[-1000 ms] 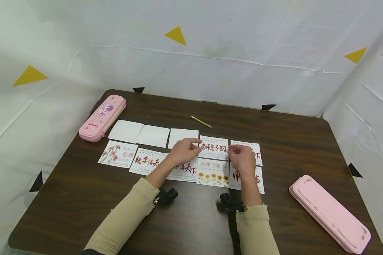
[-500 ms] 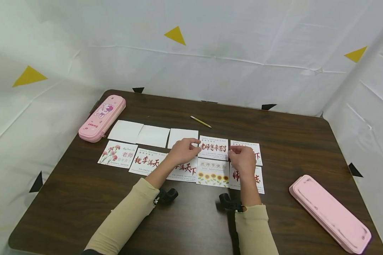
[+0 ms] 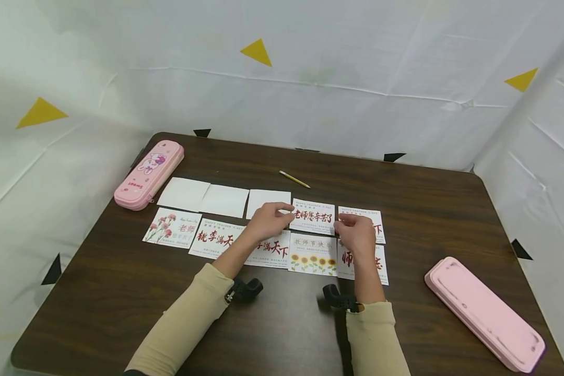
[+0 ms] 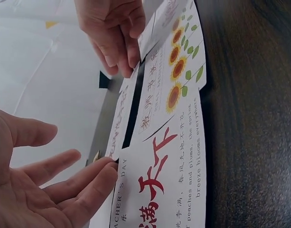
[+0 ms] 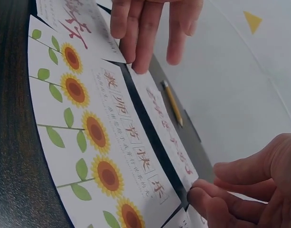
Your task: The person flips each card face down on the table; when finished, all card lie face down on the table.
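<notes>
A card with red lettering (image 3: 313, 216) lies in the back row in the head view, between my two hands. My left hand (image 3: 269, 220) is at its left edge, fingers relaxed and thumb apart from them. At its right edge is my right hand (image 3: 357, 233), fingertips right at the card's edge and fingers loosely bent. Below this card lies the sunflower card (image 3: 313, 254), a narrow dark gap between them; the right wrist view shows that gap along the sunflower card (image 5: 131, 128). My hands and forearms partly cover other red-lettered cards (image 3: 214, 239) beside it.
Three blank white cards (image 3: 224, 201) continue the back row leftward, above a carnation card (image 3: 172, 227). A yellow pencil (image 3: 294, 179) lies behind the cards. One pink pencil case (image 3: 149, 175) is at the back left, another pink case (image 3: 485, 314) at the right.
The red-lettered card between my hands has shifted slightly away from me and left, widening its gaps to the sunflower card and the card on its right. Both hands stay nearly in place.
</notes>
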`<state>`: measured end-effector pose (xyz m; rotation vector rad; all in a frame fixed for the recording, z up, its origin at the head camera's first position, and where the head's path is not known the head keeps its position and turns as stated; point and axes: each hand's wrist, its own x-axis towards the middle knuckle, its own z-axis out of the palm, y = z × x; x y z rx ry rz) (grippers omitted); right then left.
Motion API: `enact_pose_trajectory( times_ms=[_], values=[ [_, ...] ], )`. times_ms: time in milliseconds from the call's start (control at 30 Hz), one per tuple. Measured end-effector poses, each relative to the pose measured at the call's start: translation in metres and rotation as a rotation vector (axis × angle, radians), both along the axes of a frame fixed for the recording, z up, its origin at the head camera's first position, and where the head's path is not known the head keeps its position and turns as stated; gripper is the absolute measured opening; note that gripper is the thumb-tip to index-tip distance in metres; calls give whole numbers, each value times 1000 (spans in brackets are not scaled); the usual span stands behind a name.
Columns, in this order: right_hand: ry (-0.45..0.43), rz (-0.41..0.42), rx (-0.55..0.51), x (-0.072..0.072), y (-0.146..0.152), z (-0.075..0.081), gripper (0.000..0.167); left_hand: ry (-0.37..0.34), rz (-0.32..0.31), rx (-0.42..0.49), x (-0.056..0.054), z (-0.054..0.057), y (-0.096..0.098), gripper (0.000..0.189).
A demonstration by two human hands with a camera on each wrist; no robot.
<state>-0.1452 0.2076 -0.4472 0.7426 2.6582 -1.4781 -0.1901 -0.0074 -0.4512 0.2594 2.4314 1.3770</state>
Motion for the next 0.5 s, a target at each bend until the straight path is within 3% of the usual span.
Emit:
enact_pose_trajectory(
  times_ms=[267, 400, 500],
  values=[
    [37, -4, -107, -3, 2, 0, 28, 10, 43, 140, -2, 3, -5, 35],
    [95, 47, -155, -4, 3, -2, 32, 9, 106, 248, -3, 4, -5, 29],
    [162, 78, -138, -5, 4, -4, 33, 30, 153, 278, -2, 5, -4, 27]
  ],
)
